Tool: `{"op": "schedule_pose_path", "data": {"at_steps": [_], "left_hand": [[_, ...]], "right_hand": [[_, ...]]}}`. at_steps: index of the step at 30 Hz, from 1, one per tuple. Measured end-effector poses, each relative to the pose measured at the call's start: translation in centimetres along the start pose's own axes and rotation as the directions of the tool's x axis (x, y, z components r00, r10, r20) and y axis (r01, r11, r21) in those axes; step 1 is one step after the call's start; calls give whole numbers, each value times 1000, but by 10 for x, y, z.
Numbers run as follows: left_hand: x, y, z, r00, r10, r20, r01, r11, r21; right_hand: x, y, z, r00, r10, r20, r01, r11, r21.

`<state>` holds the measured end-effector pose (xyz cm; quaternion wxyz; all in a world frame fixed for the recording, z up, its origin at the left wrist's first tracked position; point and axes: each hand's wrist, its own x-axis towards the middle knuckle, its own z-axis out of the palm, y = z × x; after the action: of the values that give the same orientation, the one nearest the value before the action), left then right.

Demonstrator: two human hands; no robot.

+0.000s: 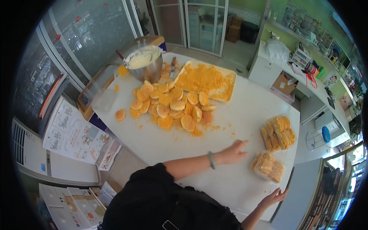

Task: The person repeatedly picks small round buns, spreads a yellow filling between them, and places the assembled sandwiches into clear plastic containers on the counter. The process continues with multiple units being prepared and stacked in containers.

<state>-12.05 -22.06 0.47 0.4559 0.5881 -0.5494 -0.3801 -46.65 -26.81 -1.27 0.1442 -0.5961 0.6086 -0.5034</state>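
My left hand point(236, 152), with a green bangle on its wrist, reaches over the white table point(201, 161), its fingers apart and nothing in them. Near the table's right edge my right hand point(276, 195) is also apart-fingered and holds nothing. Between and beyond the hands lies a clear plastic box of crumb-coated cakes point(270, 167). More filled clear boxes point(278, 133) stand behind it. A heap of small round cakes point(172, 106), some coated with orange crumbs, covers the table's far left part. Behind the heap sits a tray of orange crumbs point(205, 80).
A steel bowl of pale cream point(145, 63) with a red-handled utensil stands at the back left. Near it lies a spatula point(173, 67). One round cake point(120, 115) lies apart at the left edge. A blue stool point(325, 134) stands beyond the table's right side.
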Motion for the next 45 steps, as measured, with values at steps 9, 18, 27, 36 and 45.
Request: {"op": "schedule_pose_path", "data": {"at_steps": [9,18,27,36,45], "left_hand": [[-313,-65,-364,383,206,-901,702,569,428],[-449,-179,-601,315,-20,-949,932,196,305],[-435,-205,-607,327,75,-942,891,310,333],[-458,-153,-643,503,481,-718,830,-35,557],[-451,-27,-602,472,639,-608,728,107,677]], "right_hand": [[-73,-98,16,934,-290,208,284,957,59],[-155,-194,84,833,-392,391,333,919,211],[-239,-286,117,682,-466,563,423,880,216],[-279,-298,144,518,-437,735,294,898,327],[-300,-300,233,-804,44,592,-260,870,-418]]}}
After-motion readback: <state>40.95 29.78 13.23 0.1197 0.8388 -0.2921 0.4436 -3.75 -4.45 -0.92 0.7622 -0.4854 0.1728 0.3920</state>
